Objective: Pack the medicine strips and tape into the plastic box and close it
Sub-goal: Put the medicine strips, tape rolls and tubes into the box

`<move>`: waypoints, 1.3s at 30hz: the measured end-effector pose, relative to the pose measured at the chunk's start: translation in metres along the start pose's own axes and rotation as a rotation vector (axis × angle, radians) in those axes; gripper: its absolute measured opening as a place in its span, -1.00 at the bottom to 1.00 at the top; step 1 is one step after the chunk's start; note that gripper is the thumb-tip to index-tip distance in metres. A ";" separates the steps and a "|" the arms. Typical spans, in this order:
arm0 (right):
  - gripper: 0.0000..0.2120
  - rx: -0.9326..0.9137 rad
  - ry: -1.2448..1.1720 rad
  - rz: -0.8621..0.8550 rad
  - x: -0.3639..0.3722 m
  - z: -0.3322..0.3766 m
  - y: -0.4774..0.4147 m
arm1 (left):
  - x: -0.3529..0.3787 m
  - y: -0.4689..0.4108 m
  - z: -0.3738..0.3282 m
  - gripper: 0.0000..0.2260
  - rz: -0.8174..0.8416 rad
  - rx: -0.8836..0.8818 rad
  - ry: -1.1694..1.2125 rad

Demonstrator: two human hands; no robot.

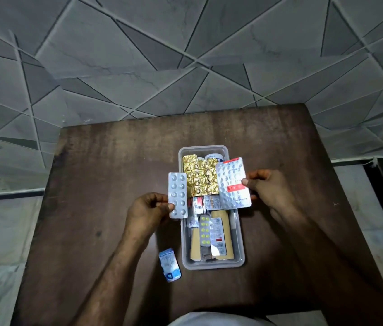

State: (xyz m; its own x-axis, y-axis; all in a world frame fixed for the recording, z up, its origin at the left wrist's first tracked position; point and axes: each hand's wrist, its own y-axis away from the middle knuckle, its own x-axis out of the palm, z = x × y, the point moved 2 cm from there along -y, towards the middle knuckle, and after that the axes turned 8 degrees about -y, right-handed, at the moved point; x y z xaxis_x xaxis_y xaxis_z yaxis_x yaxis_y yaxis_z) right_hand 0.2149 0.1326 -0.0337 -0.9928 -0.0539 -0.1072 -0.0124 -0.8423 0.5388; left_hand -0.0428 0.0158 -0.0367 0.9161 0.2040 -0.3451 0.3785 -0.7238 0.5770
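Head view, packing step under way. At centre frame an open plastic box (239,234) stands on a dark wooden table (106,175), already holding a gold foil strip (201,178) in its upper half and a yellow-pill strip (204,230) among other strips lower down. The left hand (149,211), left of the box, pinches a silver blister strip (177,195) by its lower edge, over the box's left rim. The right hand (269,190), right of the box, pinches a larger white strip with red bands (233,183) by its right edge, over the box's right rim. A blue-and-white packet (169,264) lies on the table at lower left of the box. No tape or lid can be identified. Judged next: lowering both held strips flat onto the pile, releasing, then collecting the packet.
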 end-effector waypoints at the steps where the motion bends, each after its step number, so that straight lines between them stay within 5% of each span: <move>1: -0.94 0.011 0.000 0.014 0.004 -0.006 0.006 | 0.004 0.004 0.002 -0.90 0.008 -0.002 -0.022; 14: -0.84 -0.013 0.290 0.015 0.027 -0.051 0.044 | 0.040 0.033 0.006 -0.75 -0.110 0.157 -0.534; 18: -0.97 -0.135 0.500 -0.047 0.031 -0.053 0.048 | 0.049 0.036 0.006 -0.82 -0.129 0.152 -0.617; 22: -0.89 -0.243 0.712 -0.086 0.031 -0.046 0.056 | 0.052 0.036 0.009 -0.86 -0.142 0.228 -0.702; 33: -0.86 -0.191 0.615 -0.144 -0.006 -0.023 0.014 | 0.008 0.017 0.030 -0.97 -0.270 0.131 -0.318; 37: -0.93 -0.184 0.748 -0.117 -0.014 -0.027 -0.013 | 0.001 0.013 0.064 -0.98 -0.161 -0.046 -0.345; 39: -0.78 -0.252 0.841 -0.087 -0.014 -0.028 -0.022 | 0.005 0.019 0.074 -0.85 -0.060 -0.056 -0.456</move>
State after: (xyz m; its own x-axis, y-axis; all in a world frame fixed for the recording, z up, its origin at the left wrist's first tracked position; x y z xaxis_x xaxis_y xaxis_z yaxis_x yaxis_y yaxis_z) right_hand 0.2323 0.1368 -0.0676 -0.5720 -0.2777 -0.7718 0.0414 -0.9495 0.3109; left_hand -0.0410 -0.0456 -0.0823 0.7455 -0.0760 -0.6621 0.4469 -0.6800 0.5813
